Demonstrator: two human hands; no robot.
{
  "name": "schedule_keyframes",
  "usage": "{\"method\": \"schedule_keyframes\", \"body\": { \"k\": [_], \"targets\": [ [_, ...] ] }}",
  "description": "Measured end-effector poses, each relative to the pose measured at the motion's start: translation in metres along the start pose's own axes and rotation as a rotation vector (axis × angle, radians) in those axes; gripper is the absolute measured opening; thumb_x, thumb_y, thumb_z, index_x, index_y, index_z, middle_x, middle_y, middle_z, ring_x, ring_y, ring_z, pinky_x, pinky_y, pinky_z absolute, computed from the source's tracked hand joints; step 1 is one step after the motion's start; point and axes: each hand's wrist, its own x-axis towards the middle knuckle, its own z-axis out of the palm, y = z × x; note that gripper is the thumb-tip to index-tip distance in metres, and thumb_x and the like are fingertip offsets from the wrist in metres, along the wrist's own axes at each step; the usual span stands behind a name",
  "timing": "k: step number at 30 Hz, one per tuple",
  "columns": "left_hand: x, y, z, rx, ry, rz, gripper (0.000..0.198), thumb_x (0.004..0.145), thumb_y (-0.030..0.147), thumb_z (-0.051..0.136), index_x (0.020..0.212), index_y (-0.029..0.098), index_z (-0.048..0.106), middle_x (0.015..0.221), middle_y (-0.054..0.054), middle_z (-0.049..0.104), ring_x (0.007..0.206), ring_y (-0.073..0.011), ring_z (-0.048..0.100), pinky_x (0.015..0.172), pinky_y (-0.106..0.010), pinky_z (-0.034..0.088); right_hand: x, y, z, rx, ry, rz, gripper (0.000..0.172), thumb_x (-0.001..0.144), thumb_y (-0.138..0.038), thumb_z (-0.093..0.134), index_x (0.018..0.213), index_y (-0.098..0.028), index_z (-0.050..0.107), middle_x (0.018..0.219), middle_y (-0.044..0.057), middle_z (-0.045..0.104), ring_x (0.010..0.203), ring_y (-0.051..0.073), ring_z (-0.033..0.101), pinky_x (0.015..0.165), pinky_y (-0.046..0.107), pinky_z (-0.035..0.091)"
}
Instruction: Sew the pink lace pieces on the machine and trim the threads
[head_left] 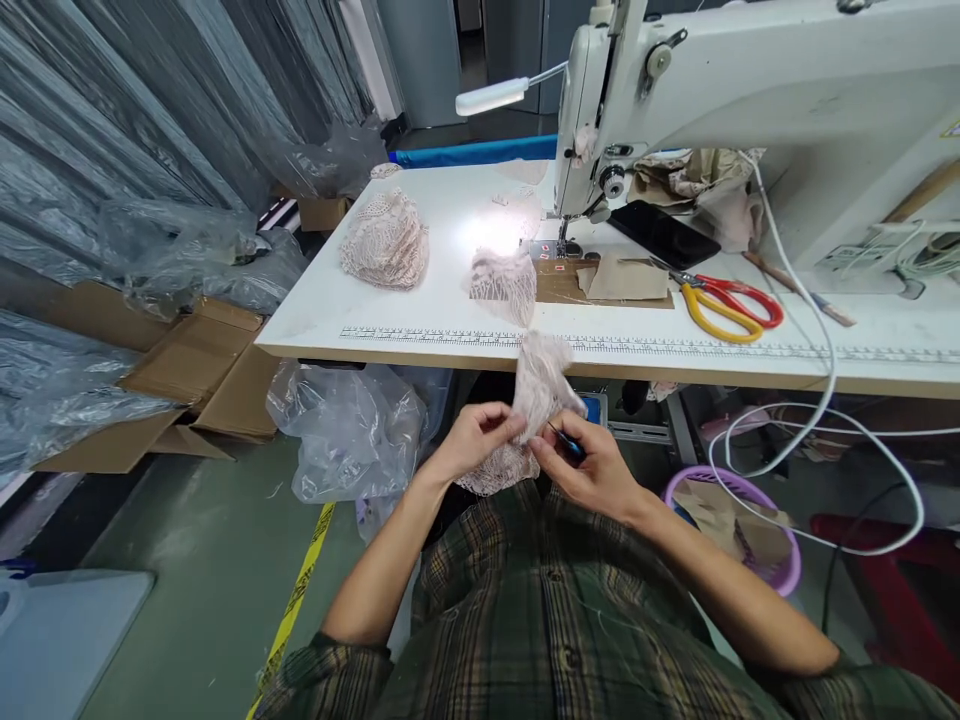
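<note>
My left hand (484, 437) pinches the edge of a pale pink lace piece (541, 375) just in front of the table edge. The lace drapes from the tabletop down to my lap, where a lower scalloped part (499, 470) shows. My right hand (589, 465) is closed round a small dark blue-handled tool (568, 443) with a thin pointed metal tip; its exact kind is partly hidden by my fingers. Its tip is at the lace, close to my left fingertips. On the table, more of the lace (504, 280) lies left of the sewing machine's needle (562, 235).
The white sewing machine (720, 70) stands at the right. A stack of lace pieces (386, 240) sits on the table's left. Red-and-yellow scissors (724, 308) and a black phone (664, 235) lie rightward. Below are a purple basket (784, 580), loose white cable (829, 370) and plastic bags (349, 430).
</note>
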Motion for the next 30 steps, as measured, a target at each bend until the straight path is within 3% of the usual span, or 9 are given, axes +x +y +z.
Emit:
{"method": "schedule_keyframes", "body": {
  "k": [2,4,10,14,15,19,21,25,30],
  "targets": [
    [-0.021,0.003,-0.003,0.258,-0.124,0.058,0.032,0.087,0.04,0.061,0.067,0.015,0.06,0.062,0.003,0.054,0.06,-0.0102,0.048,0.06,-0.022,0.038,-0.002,-0.003,-0.002,0.028,0.01,0.007,0.022,0.088,-0.029,0.057,0.07,-0.021,0.047,0.059,-0.004,0.046,0.052,0.01,0.039,0.051,0.025,0.034],
    [-0.042,0.006,-0.005,0.474,-0.12,0.137,0.025,0.088,0.032,0.059,0.068,0.017,0.057,0.064,0.003,0.053,0.062,-0.0108,0.049,0.06,-0.023,0.038,-0.001,0.0,-0.001,0.042,0.002,0.071,0.023,0.088,-0.032,0.057,0.07,-0.021,0.047,0.06,-0.004,0.047,0.052,0.01,0.039,0.051,0.025,0.034],
    [-0.069,0.007,0.008,0.837,0.219,0.494,0.016,0.085,0.008,0.047,0.074,0.019,0.051,0.072,-0.001,0.055,0.066,-0.0147,0.053,0.062,-0.027,0.042,0.012,0.015,0.016,0.057,-0.043,0.325,0.033,0.078,-0.048,0.068,0.089,-0.019,0.056,0.074,-0.002,0.058,0.053,0.009,0.041,0.049,0.024,0.035],
    [-0.063,0.005,0.016,0.873,0.032,0.664,0.002,0.087,0.016,0.056,0.088,0.018,0.057,0.079,-0.004,0.062,0.072,-0.0179,0.059,0.069,-0.033,0.047,0.017,0.016,0.02,-0.047,0.049,0.285,0.022,0.084,-0.04,0.058,0.086,-0.019,0.058,0.067,-0.003,0.054,0.058,0.012,0.045,0.055,0.024,0.037],
    [-0.06,0.004,0.015,0.821,0.023,0.666,0.016,0.085,0.028,0.065,0.094,0.017,0.058,0.085,-0.006,0.063,0.078,-0.0202,0.061,0.073,-0.035,0.049,0.016,0.015,0.019,-0.057,0.043,0.263,0.018,0.086,-0.036,0.054,0.084,-0.019,0.058,0.066,-0.003,0.054,0.059,0.012,0.045,0.056,0.024,0.037],
    [-0.042,0.001,0.002,0.503,0.271,0.497,0.061,0.076,0.061,0.07,0.115,0.016,0.055,0.113,-0.014,0.06,0.106,-0.0276,0.059,0.09,-0.044,0.049,0.005,0.008,0.014,-0.011,-0.084,0.13,0.012,0.086,-0.023,0.049,0.085,-0.019,0.06,0.068,-0.002,0.055,0.059,0.011,0.044,0.059,0.024,0.037],
    [-0.033,0.0,-0.004,0.271,0.264,0.36,0.057,0.083,0.058,0.064,0.121,0.017,0.056,0.12,-0.015,0.059,0.111,-0.0266,0.059,0.094,-0.042,0.049,-0.001,0.004,0.014,0.025,-0.157,0.079,0.014,0.085,-0.021,0.049,0.088,-0.019,0.062,0.067,-0.003,0.054,0.057,0.01,0.042,0.057,0.023,0.037],
    [-0.026,-0.001,-0.005,-0.159,-0.06,0.142,0.041,0.082,0.052,0.067,0.103,0.017,0.072,0.113,-0.015,0.069,0.108,-0.028,0.065,0.091,-0.04,0.052,-0.009,-0.001,0.014,0.052,-0.269,0.059,0.013,0.082,-0.019,0.051,0.084,-0.018,0.064,0.062,-0.004,0.05,0.053,0.009,0.037,0.054,0.023,0.034],
    [-0.032,-0.002,-0.001,-0.296,0.101,0.031,0.025,0.075,0.041,0.078,0.083,0.017,0.077,0.091,-0.01,0.075,0.09,-0.0223,0.069,0.083,-0.033,0.053,-0.006,0.002,0.002,0.094,-0.322,0.16,0.022,0.09,-0.034,0.052,0.088,-0.017,0.065,0.069,-0.001,0.056,0.058,0.01,0.043,0.056,0.023,0.036]
  ]
}}
